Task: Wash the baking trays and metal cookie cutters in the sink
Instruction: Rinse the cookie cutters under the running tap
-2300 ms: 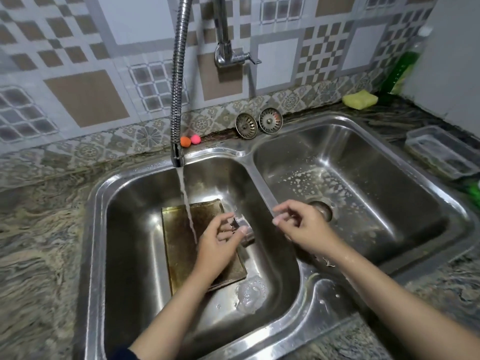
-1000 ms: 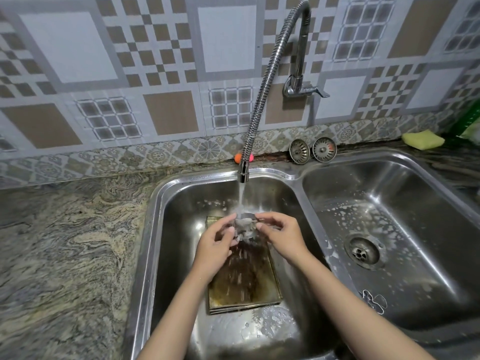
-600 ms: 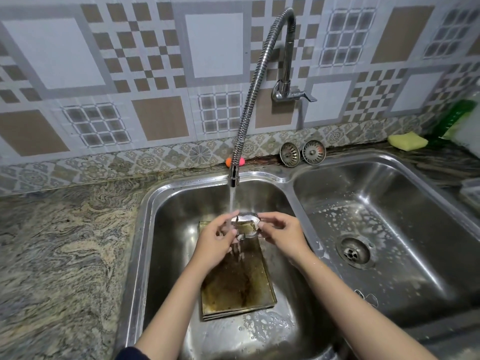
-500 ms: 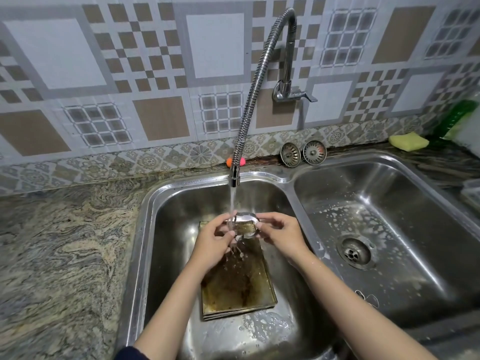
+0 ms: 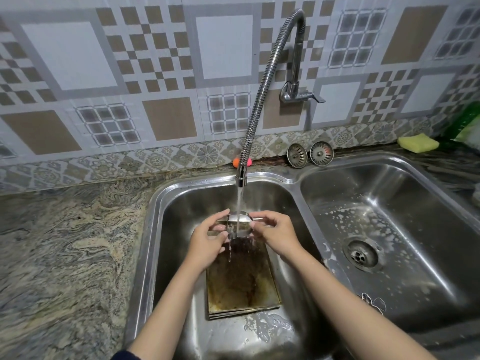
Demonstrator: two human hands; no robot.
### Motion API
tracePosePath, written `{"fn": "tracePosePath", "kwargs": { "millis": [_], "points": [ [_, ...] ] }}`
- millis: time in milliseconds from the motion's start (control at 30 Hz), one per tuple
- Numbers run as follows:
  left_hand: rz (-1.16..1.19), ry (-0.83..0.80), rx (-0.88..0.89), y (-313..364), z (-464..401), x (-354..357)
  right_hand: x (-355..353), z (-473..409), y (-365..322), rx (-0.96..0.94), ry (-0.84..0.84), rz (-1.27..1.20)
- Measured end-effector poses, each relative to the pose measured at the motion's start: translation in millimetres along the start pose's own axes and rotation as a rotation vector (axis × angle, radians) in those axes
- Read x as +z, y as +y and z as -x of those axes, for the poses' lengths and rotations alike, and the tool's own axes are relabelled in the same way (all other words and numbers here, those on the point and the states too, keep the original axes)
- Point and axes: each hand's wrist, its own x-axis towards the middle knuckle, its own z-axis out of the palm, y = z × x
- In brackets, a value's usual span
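Observation:
A small metal cookie cutter (image 5: 239, 225) is held under the running water from the flexible tap (image 5: 241, 175). My left hand (image 5: 207, 242) grips its left side and my right hand (image 5: 278, 236) grips its right side. Below them, brown stained baking trays (image 5: 242, 284) lie stacked flat on the bottom of the left sink basin (image 5: 171, 211). Another cookie cutter (image 5: 372, 302) lies in the right basin (image 5: 405, 229), near its front left wall.
Soap foam speckles the right basin around its drain (image 5: 360, 255). Two sink strainers (image 5: 310, 154) lean against the tiled wall. A yellow sponge (image 5: 417, 143) and a green bottle (image 5: 467, 123) sit at the back right. Granite counter (image 5: 65, 242) spreads to the left.
My hands brought the cookie cutter up under the water stream and hold it there with both hands. Over the last half second they have stayed almost still.

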Motion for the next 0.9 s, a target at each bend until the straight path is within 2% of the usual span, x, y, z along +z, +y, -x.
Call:
{"fn": "tracePosePath", "kwargs": {
  "millis": [300, 633, 900],
  "points": [
    [-0.135, 0.062, 0.082, -3, 7, -17, 20, 1, 6, 0.061, -0.041, 0.011],
    [-0.065, 0.138, 0.065, -7, 10, -23, 27, 3, -5, 0.036, -0.095, 0.008],
    [0.01, -0.037, 0.05, 6, 16, 12, -20, 14, -7, -0.076, 0.004, 0.156]
  ]
}}
